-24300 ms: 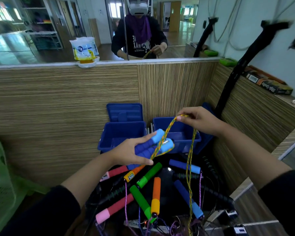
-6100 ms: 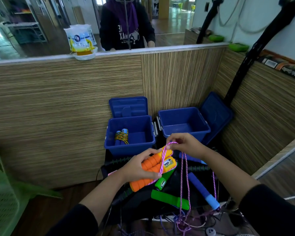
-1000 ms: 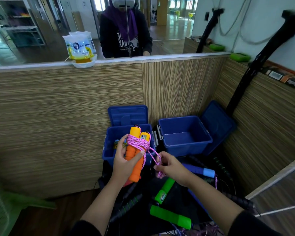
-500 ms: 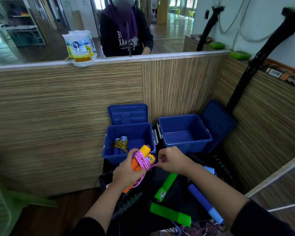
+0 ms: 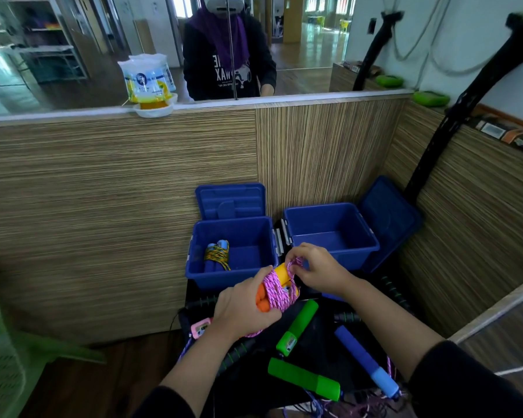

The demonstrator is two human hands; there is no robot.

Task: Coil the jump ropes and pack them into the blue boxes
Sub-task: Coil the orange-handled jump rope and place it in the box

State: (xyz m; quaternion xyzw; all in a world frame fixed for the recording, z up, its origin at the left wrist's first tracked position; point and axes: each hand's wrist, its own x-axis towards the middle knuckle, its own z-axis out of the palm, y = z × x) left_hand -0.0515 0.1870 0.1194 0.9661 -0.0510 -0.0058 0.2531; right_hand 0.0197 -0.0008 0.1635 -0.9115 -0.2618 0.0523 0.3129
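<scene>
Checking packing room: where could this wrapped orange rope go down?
The right blue box shows a bare floor. The left blue box has free floor right of the coiled blue-handled rope. The black surface nearer the person is crowded with green handles and cords.

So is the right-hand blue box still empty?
Empty: the right blue box shows only bare floor, lid open. The one packed rope lies in the left blue box.

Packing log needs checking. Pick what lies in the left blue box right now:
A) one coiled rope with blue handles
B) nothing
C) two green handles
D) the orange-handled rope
A: the left blue box holds one blue-handled rope bundle wound in yellow cord; the orange-handled rope is in the hands.
</scene>
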